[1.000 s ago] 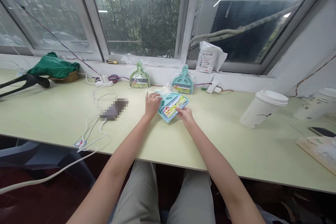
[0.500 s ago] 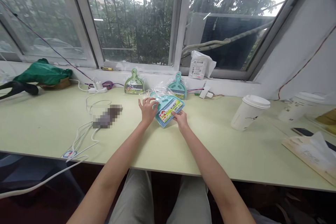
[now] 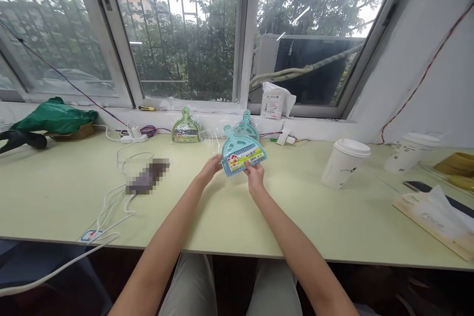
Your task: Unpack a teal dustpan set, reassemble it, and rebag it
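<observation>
Teal dustpan set (image 3: pixel 243 153), wrapped in clear film, is leaning slightly left near the middle of the worktop (image 3: pixel 296 212), handle pointing up, label facing the person; can't tell if its lower edge is touching down.

Far left: black object (image 3: pixel 25 139) is lying by a green bag (image 3: pixel 55 116), which is covering part of a brown box (image 3: pixel 76 132). White cables (image 3: pixel 105 207) are looping over the worktop and hanging past its front edge, running by a pixelated item (image 3: pixel 148 177). White power strip (image 3: pixel 133 137) is sitting near the wall; yellow-and-black tool (image 3: pixel 147 108) is lying on the sill above. Green dustpan set (image 3: pixel 185 128), also wrapped, is standing upright at the wall, handle up.

Left hand (image 3: pixel 211 168) is gripping the left edge of the held set, fingers curling at the film. Right hand (image 3: pixel 255 174) is pinching the lower edge, thumb on the label, fingers behind. Rear teal set (image 3: pixel 247 126) is standing behind the held one, partly hidden.

White package (image 3: pixel 276 101) is sitting on the sill; white plug (image 3: pixel 284 137) is lying below. Lidded cup (image 3: pixel 345 164) is standing to the right, another cup (image 3: pixel 411 153) beyond it. Dark phone (image 3: pixel 418 186) is lying behind a tissue pack (image 3: pixel 431 215); yellow item (image 3: pixel 457 165) is resting at far right.
</observation>
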A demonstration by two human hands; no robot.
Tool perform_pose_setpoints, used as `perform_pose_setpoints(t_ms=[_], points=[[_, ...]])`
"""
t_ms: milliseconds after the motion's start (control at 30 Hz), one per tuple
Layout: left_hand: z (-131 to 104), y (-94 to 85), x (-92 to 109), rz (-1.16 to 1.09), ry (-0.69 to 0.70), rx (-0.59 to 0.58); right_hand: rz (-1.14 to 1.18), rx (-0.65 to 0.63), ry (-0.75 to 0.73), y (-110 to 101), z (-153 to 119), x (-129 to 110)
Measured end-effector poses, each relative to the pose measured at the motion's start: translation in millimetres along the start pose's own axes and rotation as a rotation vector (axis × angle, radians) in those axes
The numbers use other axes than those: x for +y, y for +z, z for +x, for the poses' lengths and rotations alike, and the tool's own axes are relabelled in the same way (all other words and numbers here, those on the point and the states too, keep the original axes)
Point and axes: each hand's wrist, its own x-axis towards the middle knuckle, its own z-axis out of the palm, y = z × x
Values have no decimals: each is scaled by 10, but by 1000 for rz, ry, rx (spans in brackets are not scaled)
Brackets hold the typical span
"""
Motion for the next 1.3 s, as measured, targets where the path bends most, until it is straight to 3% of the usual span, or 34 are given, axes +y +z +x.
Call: perform_pose_setpoints(t_ms=[100, 233, 367, 567, 833, 1000, 1033, 1100, 1200, 1233, 1300], points=[[-30, 96, -25, -31, -23, -126, 35, -1, 9, -52, 58, -77], [-41, 71, -14, -20, 12, -66, -37, -111, 127, -98, 141, -180], [-44, 16, -14, -5, -49, -6, -66, -135, 200, -78, 149, -167], [-118, 143, 62, -33, -134, -176, 26, -59, 77, -14, 78, -107], [-138, 265, 70, -166, 41, -121, 24, -82, 15, 13, 40, -69], [-145, 432, -10, -194, 17, -280, 37, -53, -90, -5, 73, -135], [-141, 461, -15, -176, 20, -267, 42, -47, -108, -12, 82, -154], [-131, 486, -4, -90, 58, -56, 39, -32, -126, -28, 100, -182], [-137, 439, 75, 198, 295, 553, -16, -33, -113, -47, 109, -187], [-152, 413, 116, 327, 411, 702, -50, -43, -104, -48, 107, -178], [-193, 373, 203, 607, 619, 810, -134, -77, -76, -38, 94, -148]])
